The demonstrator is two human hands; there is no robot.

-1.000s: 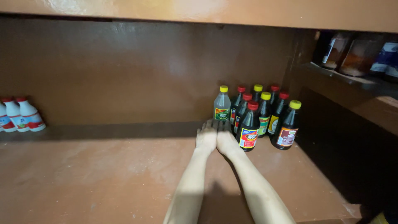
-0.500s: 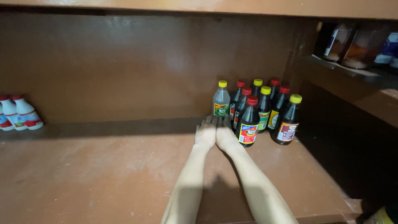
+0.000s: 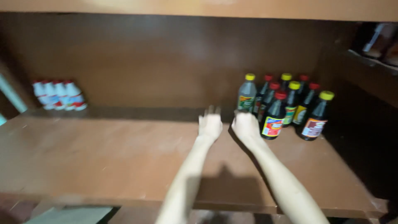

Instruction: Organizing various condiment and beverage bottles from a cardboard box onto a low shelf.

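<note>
left hand: my left hand [image 3: 210,125] is flat-ish over the shelf [image 3: 103,153], fingers spread and blurry, holding nothing. It sits a bit left of the bottle cluster, not touching any bottle as far as I can see.

right hand: my right hand [image 3: 245,124] is right up against the front red-capped bottle [image 3: 273,117] and just below the grey yellow-capped bottle [image 3: 246,93]. Can't tell if the fingers are curled round anything; too smeared, and I only see the back of it.

where the bottles are: the dark sauce bottles [image 3: 296,103] are bunched at the back right of the shelf, near the side wall.

progress: my read is the group looks mostly packed together already, rows touching. What's left seems to be nudging the front ones tight; nothing is lifted yet.

orientation: every bottle stands upright, long axis vertical, caps up, labels facing me.

other stuff: white bottles with red labels [image 3: 60,94] sit far off at the back left, well apart from my hands.
</note>
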